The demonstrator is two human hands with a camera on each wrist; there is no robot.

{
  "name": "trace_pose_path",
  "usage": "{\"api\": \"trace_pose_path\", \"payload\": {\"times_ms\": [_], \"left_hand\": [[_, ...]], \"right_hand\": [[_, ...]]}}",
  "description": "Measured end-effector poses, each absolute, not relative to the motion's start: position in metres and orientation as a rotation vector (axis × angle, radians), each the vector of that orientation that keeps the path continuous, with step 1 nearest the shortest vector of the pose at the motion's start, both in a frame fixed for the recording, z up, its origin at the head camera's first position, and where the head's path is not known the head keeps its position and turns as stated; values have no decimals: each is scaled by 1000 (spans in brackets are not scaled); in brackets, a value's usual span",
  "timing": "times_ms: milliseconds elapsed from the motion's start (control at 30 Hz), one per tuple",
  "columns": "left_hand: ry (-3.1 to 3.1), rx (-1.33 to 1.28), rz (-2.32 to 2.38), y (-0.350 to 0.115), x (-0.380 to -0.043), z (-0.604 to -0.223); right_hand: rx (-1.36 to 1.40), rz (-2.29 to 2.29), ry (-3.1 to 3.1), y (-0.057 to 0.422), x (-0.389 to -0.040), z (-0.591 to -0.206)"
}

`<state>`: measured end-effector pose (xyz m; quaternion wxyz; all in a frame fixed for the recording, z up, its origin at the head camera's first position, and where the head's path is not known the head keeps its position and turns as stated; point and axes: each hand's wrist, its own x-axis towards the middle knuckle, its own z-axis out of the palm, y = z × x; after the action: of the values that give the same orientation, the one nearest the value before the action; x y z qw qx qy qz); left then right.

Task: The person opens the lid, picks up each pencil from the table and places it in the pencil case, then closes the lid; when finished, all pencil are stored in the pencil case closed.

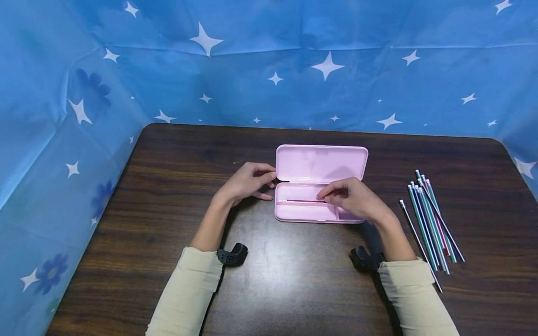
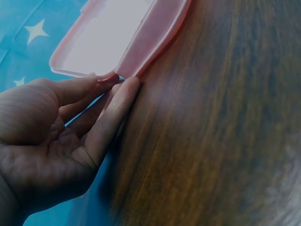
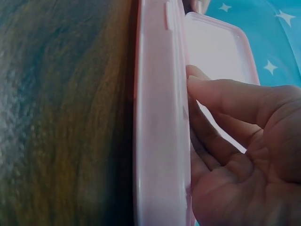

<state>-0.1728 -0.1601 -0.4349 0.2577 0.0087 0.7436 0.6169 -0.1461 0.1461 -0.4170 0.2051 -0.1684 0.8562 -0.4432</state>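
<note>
A pink pencil case (image 1: 308, 213) lies on the table with its lid (image 1: 322, 163) raised at the back. Inside the tray is a thin red pencil (image 1: 304, 201), lying lengthwise along the divider. The thumb and fingertips of my right hand (image 1: 355, 198) pinch its right end; in the right wrist view, the case's front wall (image 3: 162, 117) hides the pencil. At the case's left side, my left hand (image 1: 249, 183) holds the corner by the hinge, its thumb at the lid's edge and another finger against the base (image 2: 148, 44).
Several pencils (image 1: 430, 224) with white-tipped ends, mostly green and dark, lie in a loose bundle right of my right forearm. The dark wooden table (image 1: 176, 177) meets a blue star-patterned cloth (image 1: 252, 60) at the back and left.
</note>
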Motion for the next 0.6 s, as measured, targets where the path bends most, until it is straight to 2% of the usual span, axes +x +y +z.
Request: {"api": "trace_pose_path", "payload": {"times_ms": [600], "left_hand": [[2024, 31, 1681, -160, -173, -437]], "right_hand": [[-307, -1408, 2457, 183, -129, -398]]}}
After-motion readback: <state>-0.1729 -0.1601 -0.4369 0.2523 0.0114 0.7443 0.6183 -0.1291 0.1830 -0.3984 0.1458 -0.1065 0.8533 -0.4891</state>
